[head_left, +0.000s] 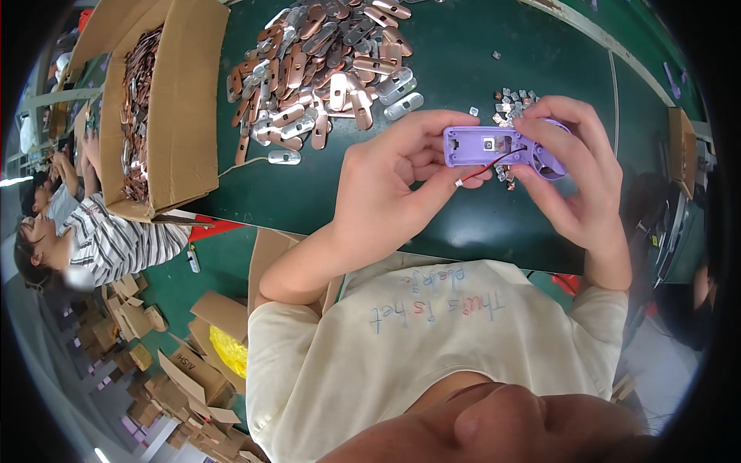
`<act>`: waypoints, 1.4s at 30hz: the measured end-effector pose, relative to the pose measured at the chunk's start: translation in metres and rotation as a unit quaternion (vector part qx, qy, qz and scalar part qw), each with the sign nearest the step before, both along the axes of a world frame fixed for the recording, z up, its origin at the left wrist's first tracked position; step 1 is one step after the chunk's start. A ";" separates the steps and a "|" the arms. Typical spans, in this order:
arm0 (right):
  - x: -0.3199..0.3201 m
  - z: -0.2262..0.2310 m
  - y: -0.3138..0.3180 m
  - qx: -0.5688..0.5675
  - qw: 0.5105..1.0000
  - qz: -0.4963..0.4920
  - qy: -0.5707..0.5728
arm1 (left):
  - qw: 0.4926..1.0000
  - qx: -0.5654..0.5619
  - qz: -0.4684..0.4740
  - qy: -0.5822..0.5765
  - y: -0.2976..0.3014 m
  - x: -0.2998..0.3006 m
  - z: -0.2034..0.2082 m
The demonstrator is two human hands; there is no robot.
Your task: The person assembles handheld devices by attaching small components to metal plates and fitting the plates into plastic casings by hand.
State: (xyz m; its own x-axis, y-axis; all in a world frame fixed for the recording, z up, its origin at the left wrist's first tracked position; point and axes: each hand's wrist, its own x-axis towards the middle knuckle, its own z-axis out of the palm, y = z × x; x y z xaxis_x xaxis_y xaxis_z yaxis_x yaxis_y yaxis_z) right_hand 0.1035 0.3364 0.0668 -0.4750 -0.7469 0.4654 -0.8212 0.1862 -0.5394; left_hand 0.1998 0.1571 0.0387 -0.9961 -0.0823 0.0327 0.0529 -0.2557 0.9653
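Between my two hands is a purple plastic shell [465, 154], apparently a small handheld fan's housing, with its inner side facing up. My left hand [397, 181] grips its squared end, thumb below and fingers behind. My right hand [579, 166] holds the round end, thumb and fingers on either side of the ring, partly covering it. A small square part sits in the handle's middle. From near the ring a red and black wire [494, 163] runs to a white connector [459, 183] by my left thumb. Small clear square pieces [509, 104] lie on the table just beyond.
A large pile of copper-coloured and clear oval plates [316, 69] spreads over the green table [285, 202]. To the left stands an open cardboard box [185, 108] of similar pieces. People sit farther left. More cartons [197, 374] stand on the floor, lower left.
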 end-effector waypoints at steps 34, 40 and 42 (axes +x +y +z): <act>-0.223 -0.066 -0.130 0.050 0.905 -0.210 -0.367 | 0.755 -0.639 0.144 0.017 -0.060 -0.043 -0.071; -0.150 -0.058 -0.056 0.157 0.983 -0.052 -0.084 | 0.809 -0.581 0.089 -0.018 -0.062 -0.055 -0.064; -0.101 -0.060 -0.040 0.191 0.974 0.024 -0.123 | 0.835 -0.542 0.096 0.015 -0.063 -0.053 -0.060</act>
